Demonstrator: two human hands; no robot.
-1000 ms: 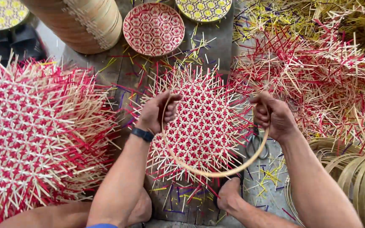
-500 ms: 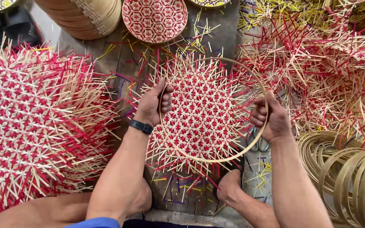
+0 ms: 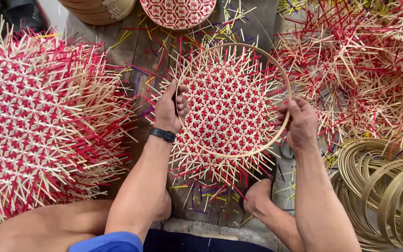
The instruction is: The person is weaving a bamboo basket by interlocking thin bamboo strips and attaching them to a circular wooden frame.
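Bamboo, red and natural tan: a round woven lattice mat of thin bamboo strips (image 3: 229,109) lies flat on the grey wooden plank tabletop (image 3: 131,51), its loose strip ends bristling outward on every side. A thin pale bamboo hoop (image 3: 276,70) sits on top of the mat, ringing the woven middle.

Left hand (image 3: 171,107): curled around the hoop at the mat's left edge, thumb up, fingers folded over the rim. A black wristband (image 3: 162,135) sits on that wrist. Right hand (image 3: 302,122): closed on the hoop at its right edge, fingers wrapped over the rim and pressing it against the weave. Both hands grip; neither is spread.

A bare foot (image 3: 257,196) rests on the tabletop just below the mat's lower right edge, touching the strip ends there.

Surroundings: a large stack of similar red-and-tan woven mats (image 3: 38,126) to the left, close beside the left forearm. Another tangled heap of woven mats (image 3: 364,70) lies to the upper right. A bundle of pale bamboo hoops (image 3: 383,186) lies at lower right, near the right forearm. A finished round red-patterned woven tray (image 3: 178,11) lies at the top edge. Short cut-off strips, yellow, purple and red (image 3: 201,189), litter the planks.
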